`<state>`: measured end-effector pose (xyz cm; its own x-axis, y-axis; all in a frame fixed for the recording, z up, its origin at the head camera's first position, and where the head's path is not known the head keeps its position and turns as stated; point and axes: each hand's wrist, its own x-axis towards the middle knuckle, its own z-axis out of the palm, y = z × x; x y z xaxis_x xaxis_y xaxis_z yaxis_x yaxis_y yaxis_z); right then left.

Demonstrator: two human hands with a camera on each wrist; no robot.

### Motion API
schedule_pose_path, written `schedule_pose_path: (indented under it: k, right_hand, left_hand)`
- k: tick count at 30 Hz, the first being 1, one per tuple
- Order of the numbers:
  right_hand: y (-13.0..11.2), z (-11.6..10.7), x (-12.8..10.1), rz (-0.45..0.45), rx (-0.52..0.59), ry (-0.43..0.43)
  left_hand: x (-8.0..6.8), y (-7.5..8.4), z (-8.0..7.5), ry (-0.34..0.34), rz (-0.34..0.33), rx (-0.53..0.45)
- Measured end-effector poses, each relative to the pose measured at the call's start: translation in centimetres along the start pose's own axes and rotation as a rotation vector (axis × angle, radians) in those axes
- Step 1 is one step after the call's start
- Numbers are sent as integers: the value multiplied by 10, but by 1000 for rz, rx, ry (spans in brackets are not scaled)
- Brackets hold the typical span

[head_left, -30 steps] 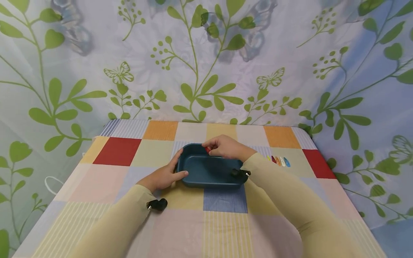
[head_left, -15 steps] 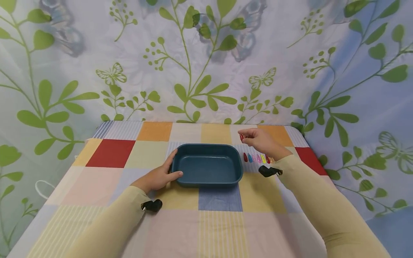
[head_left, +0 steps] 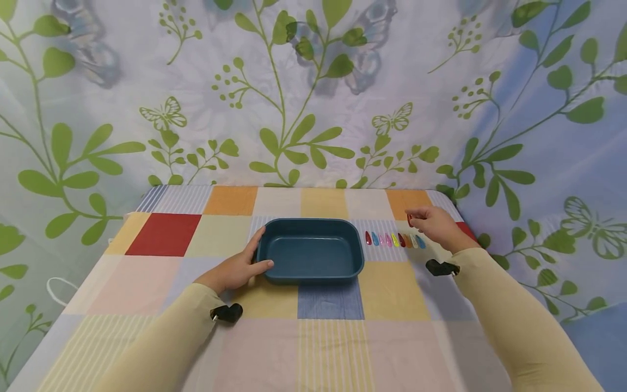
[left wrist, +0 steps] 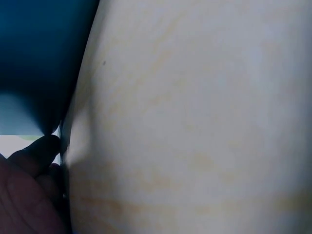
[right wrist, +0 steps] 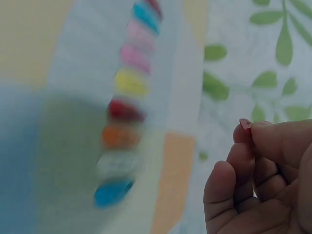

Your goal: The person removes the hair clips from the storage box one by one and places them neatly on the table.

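A deep dark-blue rectangular tray (head_left: 311, 251) stands on the table with nothing visible inside. My left hand (head_left: 236, 270) holds its left end, thumb over the rim and fingers along the outer wall. In the left wrist view only part of that hand (left wrist: 31, 190) shows beside the tray (left wrist: 44, 58). My right hand (head_left: 437, 226) pinches a red hair clip (head_left: 410, 220) between thumb and forefinger, above the right end of a row of colourful hair clips (head_left: 395, 239). The right wrist view shows just a tip of the pinched clip (right wrist: 245, 125); the fingers hide the rest.
A patchwork tablecloth (head_left: 333, 348) covers the table. Behind it hangs a leaf-patterned curtain (head_left: 343, 125), close to the table's far edge. A white cable loop (head_left: 59, 291) shows off the left edge.
My right hand has moved right from over the tray to past the row's right end, still pinching the red hair clip. The left hand has stayed on the tray. The head view has shifted slightly.
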<state>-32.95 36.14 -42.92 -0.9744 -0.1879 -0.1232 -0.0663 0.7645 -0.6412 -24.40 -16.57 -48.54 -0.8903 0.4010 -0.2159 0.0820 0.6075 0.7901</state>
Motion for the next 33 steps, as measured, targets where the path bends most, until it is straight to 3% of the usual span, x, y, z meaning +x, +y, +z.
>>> schedule_pose_path:
  k: [7, 14, 33]
  right_hand:
    - [38, -7, -6, 57, -41, 13]
    - [56, -8, -6, 123, -88, 7]
    - [71, 0, -10, 124, -131, -1]
  left_hand:
    - [-1, 1, 0, -6, -7, 3]
    - [-2, 0, -1, -7, 1, -10]
    - [1, 1, 1, -8, 14, -23]
